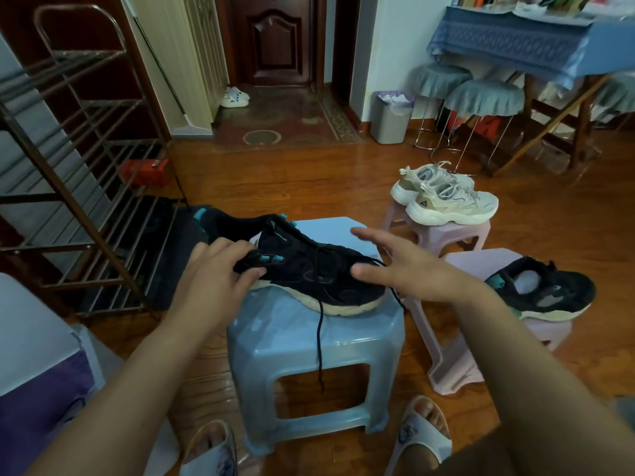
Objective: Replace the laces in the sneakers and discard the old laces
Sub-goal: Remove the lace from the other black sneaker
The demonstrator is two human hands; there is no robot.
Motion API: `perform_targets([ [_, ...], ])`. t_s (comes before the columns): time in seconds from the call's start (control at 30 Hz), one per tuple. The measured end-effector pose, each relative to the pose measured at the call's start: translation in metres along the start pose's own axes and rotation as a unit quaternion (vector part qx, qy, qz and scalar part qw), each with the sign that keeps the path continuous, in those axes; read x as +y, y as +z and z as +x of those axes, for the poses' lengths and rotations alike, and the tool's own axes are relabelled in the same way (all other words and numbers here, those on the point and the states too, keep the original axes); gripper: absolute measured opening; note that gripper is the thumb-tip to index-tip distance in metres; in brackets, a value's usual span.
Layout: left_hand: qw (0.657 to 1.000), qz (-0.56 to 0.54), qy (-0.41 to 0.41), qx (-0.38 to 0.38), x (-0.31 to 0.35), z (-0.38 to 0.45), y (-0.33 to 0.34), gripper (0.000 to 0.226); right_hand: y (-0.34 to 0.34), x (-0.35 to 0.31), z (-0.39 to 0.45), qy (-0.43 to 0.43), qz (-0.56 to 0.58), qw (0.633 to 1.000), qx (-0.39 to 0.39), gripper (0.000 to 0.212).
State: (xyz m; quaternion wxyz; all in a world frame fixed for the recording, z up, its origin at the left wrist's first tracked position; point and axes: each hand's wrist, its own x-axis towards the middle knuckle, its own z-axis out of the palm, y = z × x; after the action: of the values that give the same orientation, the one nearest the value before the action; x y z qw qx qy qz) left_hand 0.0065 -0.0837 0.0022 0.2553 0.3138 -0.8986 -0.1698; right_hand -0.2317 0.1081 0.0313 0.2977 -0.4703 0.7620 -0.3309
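A black sneaker [309,266] with teal accents and a cream sole lies on a light blue plastic stool [309,341], toe to the right. Its black lace [320,341] hangs loose down the stool's front. My left hand [220,269] grips the sneaker's collar near the heel. My right hand [402,266] hovers over the toe with fingers spread, holding nothing. The second black sneaker [546,290] sits without a lace on a pink stool [453,365] to the right.
A pair of cream sneakers [446,194] rests on another pink stool [443,235] behind. A grey waste bin [390,120] stands by the far wall. A metal shoe rack [79,173] fills the left. My slippered feet are below the blue stool.
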Motion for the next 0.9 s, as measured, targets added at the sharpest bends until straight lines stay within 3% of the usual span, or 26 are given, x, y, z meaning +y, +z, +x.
perform_targets([
  [0.1, 1.000, 0.000, 0.010, -0.002, -0.001, 0.000, -0.001, 0.021, 0.005, 0.003, 0.006, -0.004, -0.051, 0.998, -0.036, 0.074],
  [0.2, 1.000, 0.001, 0.012, -0.003, -0.002, 0.002, -0.001, 0.021, -0.004, 0.007, -0.002, 0.015, -0.068, 0.997, -0.017, 0.052],
  [0.37, 1.000, 0.007, 0.015, -0.002, -0.002, 0.003, 0.000, 0.020, -0.001, 0.006, -0.012, 0.008, -0.212, 0.971, 0.113, 0.019],
  [0.6, 1.000, 0.005, 0.006, -0.002, 0.001, 0.002, -0.001, 0.019, 0.018, -0.004, -0.019, -0.055, -0.403, 0.892, 0.196, 0.019],
  [0.73, 1.000, 0.001, 0.006, -0.004, 0.001, 0.002, -0.001, 0.018, 0.020, -0.002, -0.016, -0.061, -0.350, 0.898, 0.262, 0.021],
  [0.9, 1.000, -0.006, 0.000, -0.005, 0.001, 0.003, -0.001, 0.022, 0.018, -0.007, -0.008, 0.031, -0.124, 0.967, 0.220, 0.025],
])
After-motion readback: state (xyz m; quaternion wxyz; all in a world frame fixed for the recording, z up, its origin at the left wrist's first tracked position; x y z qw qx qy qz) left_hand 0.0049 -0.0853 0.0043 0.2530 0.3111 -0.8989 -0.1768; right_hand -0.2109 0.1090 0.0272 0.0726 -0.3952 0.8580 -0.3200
